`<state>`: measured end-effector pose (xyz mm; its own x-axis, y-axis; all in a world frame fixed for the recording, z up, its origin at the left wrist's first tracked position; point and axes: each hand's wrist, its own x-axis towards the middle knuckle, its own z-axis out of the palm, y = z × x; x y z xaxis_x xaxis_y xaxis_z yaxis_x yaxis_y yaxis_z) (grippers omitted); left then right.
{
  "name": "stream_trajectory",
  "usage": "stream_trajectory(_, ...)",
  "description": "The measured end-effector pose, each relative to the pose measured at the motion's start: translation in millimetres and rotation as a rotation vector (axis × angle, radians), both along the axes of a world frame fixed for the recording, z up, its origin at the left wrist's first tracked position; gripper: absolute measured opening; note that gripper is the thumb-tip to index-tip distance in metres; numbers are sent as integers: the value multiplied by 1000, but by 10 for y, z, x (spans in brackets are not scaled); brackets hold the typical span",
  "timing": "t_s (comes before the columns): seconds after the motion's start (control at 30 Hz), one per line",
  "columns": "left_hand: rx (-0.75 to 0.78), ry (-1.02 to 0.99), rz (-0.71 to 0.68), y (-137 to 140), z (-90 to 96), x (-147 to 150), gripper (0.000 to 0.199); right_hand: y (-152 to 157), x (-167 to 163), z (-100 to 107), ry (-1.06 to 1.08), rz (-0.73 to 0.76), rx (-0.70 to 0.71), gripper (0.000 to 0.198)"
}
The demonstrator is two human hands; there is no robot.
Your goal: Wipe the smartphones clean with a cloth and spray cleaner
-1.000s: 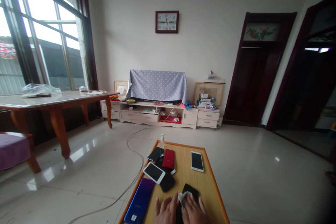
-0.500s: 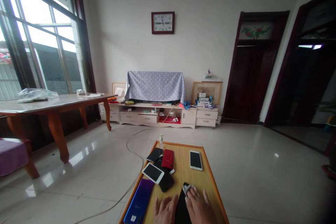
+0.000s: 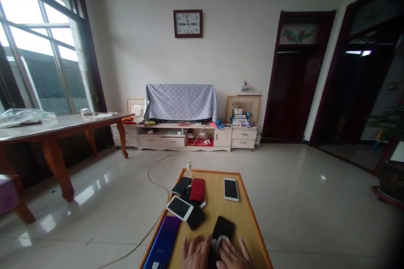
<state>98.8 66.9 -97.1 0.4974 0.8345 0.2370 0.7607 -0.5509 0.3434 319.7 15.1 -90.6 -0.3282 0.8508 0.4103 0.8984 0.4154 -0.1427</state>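
A black phone point(image 3: 223, 227) lies on the small wooden table point(image 3: 243, 214) in front of me. My right hand point(image 3: 232, 255) presses a crumpled grey-white cloth point(image 3: 218, 241) down on the phone, fingers laid over it. At the phone's left edge rests my left hand point(image 3: 195, 254), its fingers stretched out and slightly apart; whether the thumb grips the phone is hidden. Left of that hand is a blue-purple phone point(image 3: 162, 241). Beyond it, a white phone point(image 3: 179, 208), a red phone point(image 3: 197, 189) and dark phones point(image 3: 181, 185) lie in an overlapping pile.
Another white phone point(image 3: 231, 189) lies at the table's far right. A pump bottle point(image 3: 189, 169) stands at the far left corner. A cable point(image 3: 151, 229) runs over the floor on the left. Farther off are a larger table point(image 3: 63, 126) and a low cabinet point(image 3: 164, 141).
My right hand has drawn the cloth down the black phone toward me, baring its upper end. My left hand stays beside the phone. The view has shifted slightly to the right.
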Motion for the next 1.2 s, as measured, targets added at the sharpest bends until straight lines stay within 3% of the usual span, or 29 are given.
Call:
stream_trajectory(0.1,-26,29,-3,-44,135,18,68,75,29,282,27,-100,-86,46)
stream_trajectory(0.17,-55,48,12,-67,200,55,68,102,26,343,30,-127,-91,47)
stream_trajectory(0.33,-156,71,53,-114,288,147,67,37,-137,123,47,-8,-38,47)
stream_trajectory(0.4,-137,76,28,-147,313,170,70,-40,-206,124,70,31,-55,44)
stream_trajectory(0.57,23,75,-30,-240,406,203,71,-183,-128,593,190,-61,-177,42)
stream_trajectory(0.7,85,73,32,-295,488,234,70,-192,35,865,205,-123,-266,45)
stream_trajectory(1.03,51,100,-2,-129,671,403,72,-36,204,745,213,-272,-180,39)
stream_trajectory(1.1,95,92,-50,-31,616,401,71,40,269,703,217,-310,-156,35)
stream_trajectory(1.2,224,75,-119,138,379,387,67,146,345,641,245,-345,-127,28)
